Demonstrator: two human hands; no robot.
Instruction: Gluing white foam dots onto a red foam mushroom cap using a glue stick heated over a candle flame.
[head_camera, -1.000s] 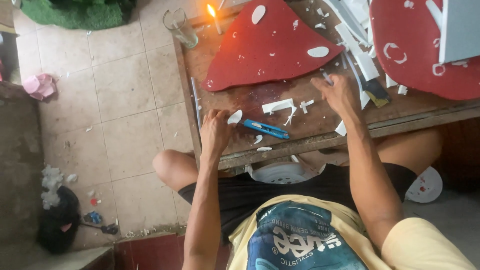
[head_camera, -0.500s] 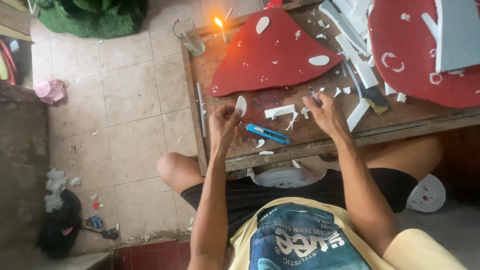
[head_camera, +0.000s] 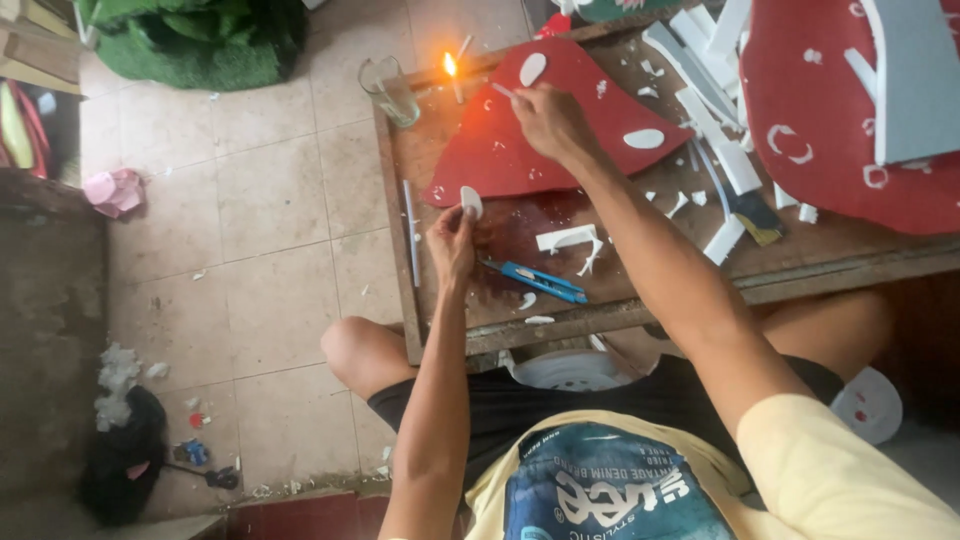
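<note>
Wooden table (head_camera: 640, 290) | left hand (head_camera: 452, 240) pinches white oval (head_camera: 471, 202) | right hand (head_camera: 548, 120) grips thin stick (head_camera: 503, 91)

Left hand (head_camera: 452, 238) pinches white oval cutout (head_camera: 471, 201). Right hand (head_camera: 548, 120) holds thin stick (head_camera: 502, 90) toward candle flame (head_camera: 450, 65), above red foam sheet (head_camera: 520, 150). Blue cutter (head_camera: 535, 280) just right of left hand.

Bare wood lies open between the blue utility knife (head_camera: 532, 281) and the table's (head_camera: 640, 312) near edge; white foam scraps (head_camera: 572, 240) clutter the middle; the lit candle (head_camera: 452, 74) and glass (head_camera: 389, 90) block the far left corner; stacked white strips (head_camera: 712, 75) crowd the right.
</note>
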